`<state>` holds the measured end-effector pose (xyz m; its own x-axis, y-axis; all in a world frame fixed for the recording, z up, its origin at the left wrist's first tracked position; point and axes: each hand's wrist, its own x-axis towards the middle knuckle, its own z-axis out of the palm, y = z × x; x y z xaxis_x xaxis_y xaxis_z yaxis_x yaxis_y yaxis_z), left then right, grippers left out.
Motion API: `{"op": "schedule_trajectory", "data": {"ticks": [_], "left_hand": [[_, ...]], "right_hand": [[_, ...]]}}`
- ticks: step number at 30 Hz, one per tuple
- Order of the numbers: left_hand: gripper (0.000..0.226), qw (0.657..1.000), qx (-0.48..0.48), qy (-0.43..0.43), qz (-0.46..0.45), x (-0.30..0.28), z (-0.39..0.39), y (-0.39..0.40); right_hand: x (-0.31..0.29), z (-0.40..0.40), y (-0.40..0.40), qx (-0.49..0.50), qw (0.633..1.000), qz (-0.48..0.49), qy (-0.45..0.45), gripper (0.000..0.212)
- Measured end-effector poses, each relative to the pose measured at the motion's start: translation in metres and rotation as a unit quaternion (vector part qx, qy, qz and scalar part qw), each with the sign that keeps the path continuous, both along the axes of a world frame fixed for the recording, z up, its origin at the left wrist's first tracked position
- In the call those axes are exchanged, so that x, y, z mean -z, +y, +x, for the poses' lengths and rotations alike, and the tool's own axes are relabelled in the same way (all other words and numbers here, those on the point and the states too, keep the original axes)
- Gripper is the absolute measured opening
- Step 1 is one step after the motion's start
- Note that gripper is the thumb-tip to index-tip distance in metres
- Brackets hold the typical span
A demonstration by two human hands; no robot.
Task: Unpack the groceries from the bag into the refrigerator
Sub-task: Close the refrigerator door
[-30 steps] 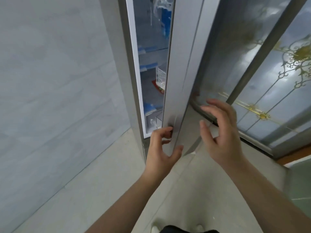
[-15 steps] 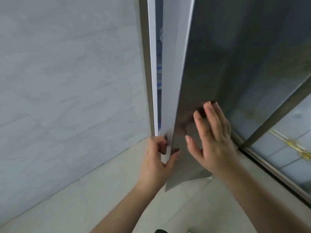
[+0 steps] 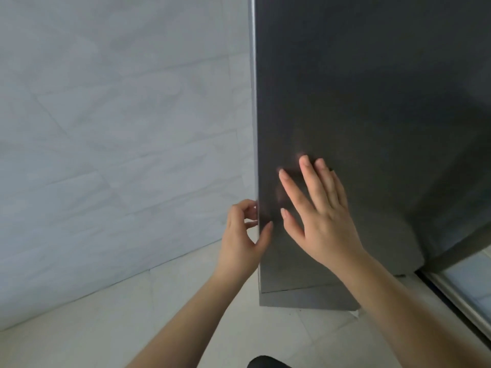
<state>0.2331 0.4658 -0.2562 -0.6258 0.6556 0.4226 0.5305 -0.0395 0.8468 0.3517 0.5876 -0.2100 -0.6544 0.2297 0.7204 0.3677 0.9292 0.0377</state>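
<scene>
The dark grey refrigerator door (image 3: 372,102) fills the upper right and stands flush with the cabinet, so nothing of the inside shows. My right hand (image 3: 316,216) lies flat against the door's face, fingers spread. My left hand (image 3: 243,235) curls around the door's left edge, thumb on the front and fingers behind the edge. No grocery bag and no groceries are in view.
A pale tiled wall (image 3: 119,128) runs along the left, close to the refrigerator's side. Light floor tiles (image 3: 132,314) lie below. A sliding-door track and glass (image 3: 467,285) show at the lower right. A dark shoe tip (image 3: 268,362) is at the bottom edge.
The door has swung from partly open, with shelves showing, to flush against the cabinet. My right hand came onto the door's face; my left hand stayed on its edge.
</scene>
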Motion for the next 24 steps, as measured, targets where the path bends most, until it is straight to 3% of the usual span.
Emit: {"op": "schedule_trajectory", "data": {"ticks": [6,12,19,22,24], "left_hand": [[0.040,0.998,0.017,-0.055,-0.033,-0.009,-0.025,0.017],[0.057,0.996,0.010,-0.001,-0.092,-0.010,-0.027,0.020],[0.057,0.974,0.013,0.157,-0.161,-0.007,-0.018,0.010],[0.051,0.918,-0.002,0.315,-0.242,-0.009,-0.021,0.005],[0.050,0.890,-0.015,0.360,-0.279,-0.013,-0.024,0.002]], "right_hand": [[-0.009,-0.021,0.015,0.007,0.999,-0.017,-0.039,0.067],[-0.002,-0.034,0.033,0.029,0.995,-0.019,-0.099,0.071],[-0.003,-0.033,0.032,0.032,0.993,-0.020,-0.111,0.075],[-0.006,-0.032,0.030,0.029,0.991,-0.036,-0.122,0.075],[-0.009,-0.033,0.026,0.029,0.990,-0.048,-0.130,0.076]]}}
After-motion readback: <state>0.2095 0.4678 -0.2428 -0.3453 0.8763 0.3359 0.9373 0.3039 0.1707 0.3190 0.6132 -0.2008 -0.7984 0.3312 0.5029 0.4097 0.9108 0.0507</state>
